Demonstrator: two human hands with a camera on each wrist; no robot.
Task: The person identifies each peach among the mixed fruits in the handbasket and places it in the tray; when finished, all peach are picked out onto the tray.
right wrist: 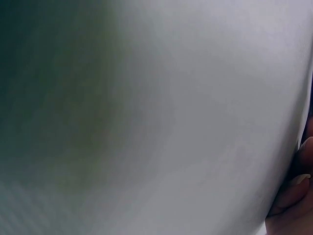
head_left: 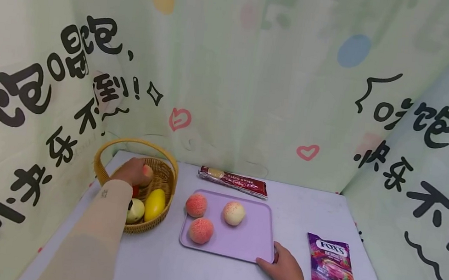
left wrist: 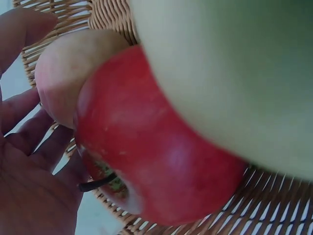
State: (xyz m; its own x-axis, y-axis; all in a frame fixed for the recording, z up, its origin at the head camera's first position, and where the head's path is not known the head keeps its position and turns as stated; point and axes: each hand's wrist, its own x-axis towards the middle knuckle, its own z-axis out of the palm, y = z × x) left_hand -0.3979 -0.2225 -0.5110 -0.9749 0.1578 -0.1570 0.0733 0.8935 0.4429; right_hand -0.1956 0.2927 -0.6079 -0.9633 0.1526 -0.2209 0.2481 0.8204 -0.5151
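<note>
Inside a wicker basket point(head_left: 169, 184) at the left, my left hand point(head_left: 131, 172) holds a pale pink peach point(head_left: 147, 173), its fingers along the fruit's side in the left wrist view. Against that peach lies a red apple point(left wrist: 146, 142) with a dark stem. A pale green fruit point(head_left: 136, 211) and a yellow, mango-like fruit point(head_left: 155, 205) fill the basket's near part. My right hand point(head_left: 286, 268) grips the near right corner of a lilac tray point(head_left: 237, 243), thumb at the rim. Two reddish peaches point(head_left: 201, 230) and one cream-coloured peach point(head_left: 234, 213) sit on the tray.
A long dark red packet point(head_left: 233, 181) lies behind the tray. To the right is a purple candy bag point(head_left: 332, 265) marked FOX'S. The basket's tall handle point(head_left: 141, 141) arches over the left wrist area. A printed curtain point(head_left: 246, 91) encloses the white table.
</note>
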